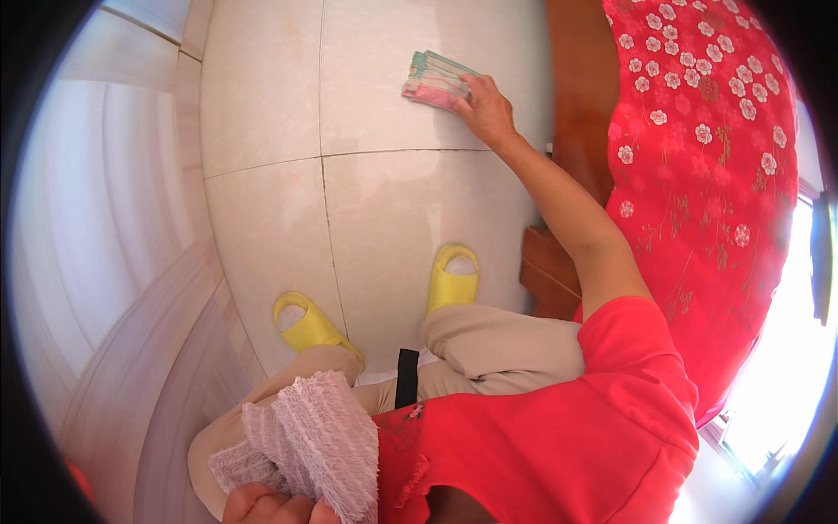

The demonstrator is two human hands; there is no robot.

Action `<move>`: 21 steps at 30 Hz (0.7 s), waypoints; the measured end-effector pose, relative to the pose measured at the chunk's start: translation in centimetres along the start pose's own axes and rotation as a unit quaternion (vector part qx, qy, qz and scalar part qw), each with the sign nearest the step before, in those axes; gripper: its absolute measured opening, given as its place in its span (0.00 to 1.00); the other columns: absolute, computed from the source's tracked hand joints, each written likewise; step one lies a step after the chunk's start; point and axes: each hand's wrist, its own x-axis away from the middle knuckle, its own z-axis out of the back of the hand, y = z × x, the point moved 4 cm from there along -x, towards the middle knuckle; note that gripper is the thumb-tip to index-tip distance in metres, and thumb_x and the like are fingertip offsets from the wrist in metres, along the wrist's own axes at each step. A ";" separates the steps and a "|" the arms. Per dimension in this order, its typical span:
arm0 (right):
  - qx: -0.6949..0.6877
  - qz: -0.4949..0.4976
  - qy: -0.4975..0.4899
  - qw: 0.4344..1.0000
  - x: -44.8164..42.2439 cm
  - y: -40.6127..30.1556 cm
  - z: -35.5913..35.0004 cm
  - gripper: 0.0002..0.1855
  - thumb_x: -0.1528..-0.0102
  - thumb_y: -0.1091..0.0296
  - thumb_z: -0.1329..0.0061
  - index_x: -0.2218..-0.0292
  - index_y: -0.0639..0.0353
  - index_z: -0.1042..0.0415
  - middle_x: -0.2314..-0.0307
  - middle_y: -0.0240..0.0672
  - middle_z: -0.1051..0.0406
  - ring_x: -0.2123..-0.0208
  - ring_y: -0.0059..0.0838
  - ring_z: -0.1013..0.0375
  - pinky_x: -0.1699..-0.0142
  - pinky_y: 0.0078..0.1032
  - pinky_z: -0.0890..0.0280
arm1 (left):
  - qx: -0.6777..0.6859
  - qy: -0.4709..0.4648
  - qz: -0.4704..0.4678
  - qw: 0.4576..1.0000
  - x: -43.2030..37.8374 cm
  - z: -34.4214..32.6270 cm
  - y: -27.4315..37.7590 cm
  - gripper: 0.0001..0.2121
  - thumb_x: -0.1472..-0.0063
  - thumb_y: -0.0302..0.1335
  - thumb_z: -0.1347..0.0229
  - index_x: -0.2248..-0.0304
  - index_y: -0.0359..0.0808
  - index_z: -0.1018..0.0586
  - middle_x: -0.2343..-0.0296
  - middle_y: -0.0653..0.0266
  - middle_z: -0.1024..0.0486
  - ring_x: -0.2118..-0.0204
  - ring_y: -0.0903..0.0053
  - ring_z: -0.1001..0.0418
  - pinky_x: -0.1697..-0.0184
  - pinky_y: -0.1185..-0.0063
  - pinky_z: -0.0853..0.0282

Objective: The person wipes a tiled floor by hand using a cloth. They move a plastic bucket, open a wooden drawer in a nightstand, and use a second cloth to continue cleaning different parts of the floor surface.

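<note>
With my arm stretched forward, my right hand (488, 112) grips the right end of a folded cloth (440, 81) with green, whitish and pink bands, which lies on the pale floor tiles. Near the bottom edge of the view, my left hand (278, 507) is closed on a fluffy pinkish-grey cloth (324, 432). That cloth is bunched over my left thigh, and part of my left hand is cut off by the picture's edge. Both of my feet are in yellow slippers on the tiles, the left slipper (311, 327) and the right slipper (453, 278).
Along the right runs a brown wooden bed frame (582, 98) with a red floral bedspread (694, 164) over it. A wooden block or leg (550, 265) juts out beside my right arm. A glossy marble-patterned surface (131, 196) curves along the left.
</note>
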 end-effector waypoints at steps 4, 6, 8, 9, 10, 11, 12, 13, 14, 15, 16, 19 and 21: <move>0.051 0.028 -0.007 0.998 -1.9 0.1 -2.0 0.17 0.50 0.59 0.50 0.59 0.54 0.32 0.63 0.38 0.33 0.68 0.36 0.29 0.62 0.32 0.34 | 0.001 -0.005 -0.002 1.000 -0.1 0.1 0.1 0.15 0.54 0.24 0.47 0.64 0.27 0.27 0.77 0.54 0.28 0.79 0.67 0.30 0.74 0.70 0.36; -0.012 0.096 0.008 0.995 -1.4 -0.9 -4.3 0.14 0.49 0.60 0.51 0.61 0.53 0.31 0.66 0.38 0.32 0.68 0.38 0.29 0.62 0.32 0.34 | 0.001 -0.008 0.002 1.000 -0.1 0.1 0.1 0.15 0.54 0.24 0.47 0.64 0.27 0.27 0.77 0.54 0.28 0.79 0.67 0.30 0.74 0.70 0.36; -0.052 0.171 -0.030 0.984 0.3 -3.5 -7.1 0.11 0.49 0.61 0.51 0.64 0.53 0.30 0.69 0.38 0.31 0.68 0.38 0.30 0.62 0.33 0.34 | 0.003 -0.012 -0.002 1.000 -0.1 0.3 0.1 0.15 0.54 0.24 0.47 0.64 0.27 0.27 0.77 0.54 0.28 0.79 0.67 0.30 0.74 0.70 0.36; -0.062 0.215 -0.076 0.972 2.5 -5.8 -8.5 0.10 0.49 0.61 0.52 0.65 0.52 0.30 0.70 0.37 0.31 0.67 0.39 0.30 0.62 0.32 0.34 | 0.000 -0.016 0.004 1.000 -0.1 0.3 0.1 0.15 0.55 0.24 0.47 0.65 0.27 0.27 0.77 0.54 0.28 0.79 0.67 0.30 0.73 0.70 0.36; -0.069 0.243 -0.157 0.955 4.8 -8.3 -9.5 0.08 0.48 0.61 0.53 0.67 0.52 0.30 0.69 0.37 0.30 0.66 0.40 0.30 0.62 0.33 0.34 | -0.003 -0.021 0.011 1.000 -0.1 0.4 0.0 0.15 0.55 0.25 0.47 0.65 0.27 0.26 0.77 0.54 0.28 0.79 0.67 0.30 0.73 0.70 0.36; -0.072 0.269 -0.234 0.932 6.3 -9.9 -9.7 0.07 0.48 0.61 0.55 0.68 0.52 0.31 0.68 0.37 0.30 0.65 0.41 0.29 0.61 0.34 0.34 | -0.005 -0.024 0.014 1.000 0.0 0.4 -0.1 0.15 0.55 0.25 0.47 0.65 0.27 0.26 0.76 0.55 0.28 0.78 0.68 0.30 0.73 0.70 0.36; -0.064 0.282 -0.240 0.927 6.3 -10.2 -9.8 0.07 0.48 0.61 0.56 0.68 0.51 0.30 0.68 0.37 0.29 0.65 0.41 0.29 0.61 0.33 0.34 | -0.004 -0.022 0.019 1.000 -0.1 0.5 -0.1 0.15 0.55 0.26 0.47 0.65 0.28 0.26 0.76 0.55 0.28 0.78 0.68 0.30 0.73 0.70 0.36; -0.056 0.295 -0.248 0.921 6.3 -10.3 -9.9 0.07 0.48 0.62 0.56 0.68 0.51 0.30 0.68 0.36 0.29 0.65 0.41 0.29 0.61 0.32 0.34 | -0.002 -0.019 0.025 1.000 -0.1 0.5 -0.2 0.16 0.54 0.26 0.48 0.64 0.28 0.26 0.76 0.55 0.28 0.78 0.68 0.30 0.72 0.70 0.35; -0.048 0.309 -0.255 0.915 6.1 -10.4 -9.8 0.07 0.48 0.62 0.56 0.68 0.50 0.29 0.67 0.36 0.29 0.65 0.40 0.29 0.61 0.31 0.34 | -0.001 -0.017 0.031 0.999 0.0 0.6 -0.3 0.16 0.54 0.27 0.48 0.64 0.29 0.26 0.76 0.55 0.27 0.78 0.68 0.30 0.72 0.69 0.35; -0.140 0.273 -0.236 0.922 4.6 -9.9 -8.3 0.08 0.47 0.62 0.57 0.67 0.48 0.27 0.66 0.35 0.28 0.65 0.36 0.29 0.60 0.28 0.34 | 0.001 -0.021 0.035 0.999 0.0 0.6 -0.3 0.16 0.54 0.27 0.48 0.64 0.29 0.26 0.76 0.55 0.27 0.78 0.68 0.30 0.72 0.69 0.35; -0.225 0.107 -0.262 0.932 3.1 -7.8 -8.2 0.10 0.46 0.62 0.59 0.67 0.46 0.25 0.65 0.32 0.27 0.66 0.32 0.28 0.59 0.25 0.34 | 0.004 -0.025 0.038 0.999 0.0 0.7 -0.4 0.15 0.54 0.27 0.48 0.64 0.29 0.26 0.75 0.55 0.27 0.78 0.67 0.29 0.71 0.69 0.35; -0.011 -0.027 -0.068 0.997 -2.9 -2.8 -3.8 0.14 0.42 0.56 0.66 0.66 0.49 0.29 0.67 0.37 0.27 0.66 0.37 0.28 0.59 0.31 0.34 | 0.028 -0.008 0.047 0.998 -0.2 0.7 -0.6 0.14 0.54 0.27 0.48 0.65 0.30 0.25 0.76 0.56 0.27 0.78 0.67 0.29 0.72 0.69 0.35; 0.118 -0.057 0.088 0.987 -6.4 3.8 -1.7 0.15 0.45 0.52 0.59 0.68 0.54 0.32 0.72 0.42 0.27 0.70 0.45 0.28 0.62 0.39 0.34 | 0.037 -0.011 0.043 0.998 -0.3 0.9 -0.7 0.13 0.54 0.27 0.48 0.66 0.31 0.26 0.77 0.56 0.27 0.79 0.67 0.29 0.72 0.69 0.35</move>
